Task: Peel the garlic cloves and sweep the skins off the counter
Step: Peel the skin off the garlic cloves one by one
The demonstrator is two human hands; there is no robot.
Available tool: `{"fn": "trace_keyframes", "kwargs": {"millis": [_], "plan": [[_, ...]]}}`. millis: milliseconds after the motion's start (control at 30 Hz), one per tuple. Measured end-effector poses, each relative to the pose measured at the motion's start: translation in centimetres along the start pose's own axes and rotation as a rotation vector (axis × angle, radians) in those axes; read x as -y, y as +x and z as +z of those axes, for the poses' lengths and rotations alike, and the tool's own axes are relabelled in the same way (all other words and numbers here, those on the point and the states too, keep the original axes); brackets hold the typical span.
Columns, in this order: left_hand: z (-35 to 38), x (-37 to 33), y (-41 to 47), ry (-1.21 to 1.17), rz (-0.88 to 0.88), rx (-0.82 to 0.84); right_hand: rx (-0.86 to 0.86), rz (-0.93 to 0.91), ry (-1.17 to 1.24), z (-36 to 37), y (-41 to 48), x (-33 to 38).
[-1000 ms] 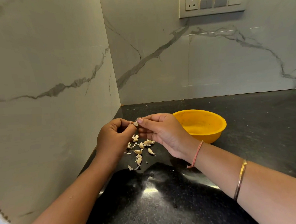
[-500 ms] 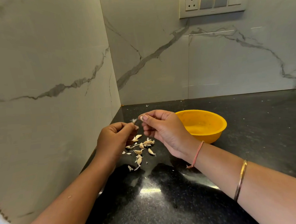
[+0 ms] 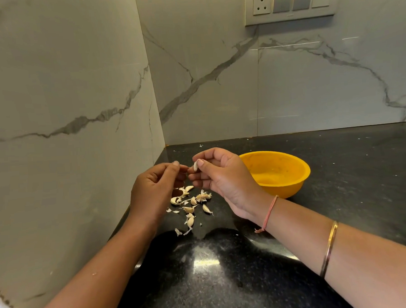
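Fingers [image 3: 205, 164] of our right hand [image 3: 224, 176] pinched a garlic clove [image 3: 195, 166], left hand [image 3: 152, 191] curled on what we couldn't tell, and a slip risked dropping it among skins [image 3: 203, 197] on the desk [image 3: 340, 193].

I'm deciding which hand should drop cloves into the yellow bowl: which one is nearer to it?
Right. The right hand, pinching a garlic clove, is just beside the yellow bowl; the left hand is farther left, beyond the right hand.

Soft, fairly dim daylight, white glare patch on the glossy black counter [image 3: 353, 205] at lower centre, rounded shadow around it, wide-angle bowing at edges, sharp focus
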State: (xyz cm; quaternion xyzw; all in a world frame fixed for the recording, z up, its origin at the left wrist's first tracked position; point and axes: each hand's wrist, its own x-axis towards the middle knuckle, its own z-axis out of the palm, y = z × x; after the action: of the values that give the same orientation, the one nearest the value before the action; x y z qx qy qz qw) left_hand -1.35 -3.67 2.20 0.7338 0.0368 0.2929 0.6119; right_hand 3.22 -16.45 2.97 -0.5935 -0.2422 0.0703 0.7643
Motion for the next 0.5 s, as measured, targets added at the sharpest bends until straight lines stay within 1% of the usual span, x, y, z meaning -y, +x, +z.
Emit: {"fn": "trace_keyframes", "kwargs": {"millis": [200, 367, 500], "plan": [[-0.25, -0.12, 0.0, 0.05, 0.119, -0.023, 0.031, -0.019, 0.079, -0.1, -0.17, 0.05], [-0.28, -0.35, -0.3, 0.063, 0.17, 0.012, 0.04, -0.037, 0.079, -0.21, -0.28, 0.05], [-0.29, -0.32, -0.3, 0.117, 0.191, 0.011, 0.035, -0.053, 0.063, -0.26, -0.27, -0.14]]}}
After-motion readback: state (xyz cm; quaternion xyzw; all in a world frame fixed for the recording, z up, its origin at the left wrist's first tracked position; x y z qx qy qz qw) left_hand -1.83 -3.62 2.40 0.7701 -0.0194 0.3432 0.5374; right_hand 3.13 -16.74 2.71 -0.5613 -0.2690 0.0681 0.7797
